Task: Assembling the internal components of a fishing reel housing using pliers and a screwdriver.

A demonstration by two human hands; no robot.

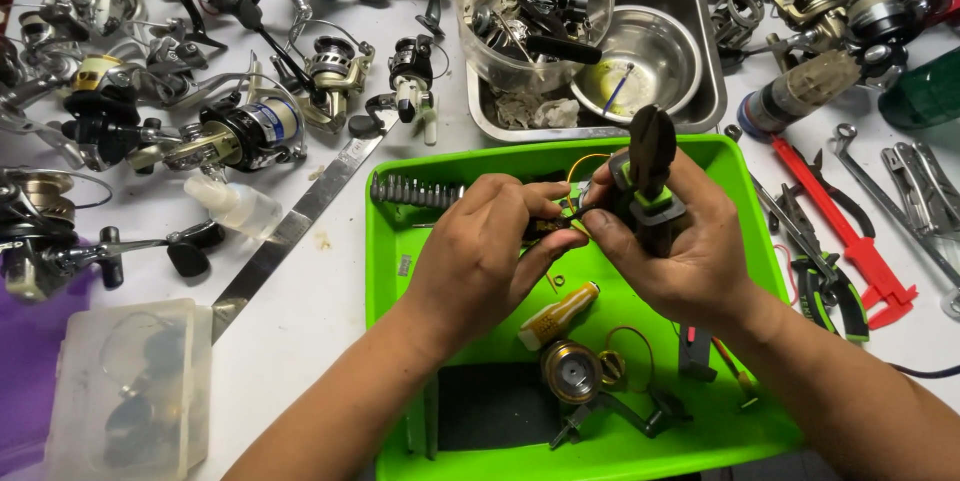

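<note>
Black-and-green reel body [645, 181] gripped in right hand [680, 246], held above green tray [745, 191]. Left hand [490, 251] pinching a small dark part [548, 228] against reel, fingertips pressed together. Reel clearly stripped: brass-coloured spool [572, 371], yellow-capped bottle [557, 316], spring [415, 193] lying loose in tray. Reassembly or further stripping, cannot tell which. Beyond tray on white counter [320, 291]: steel pan [700, 61] with bowl, red caliper [850, 231], many other reels [240, 131].
</note>
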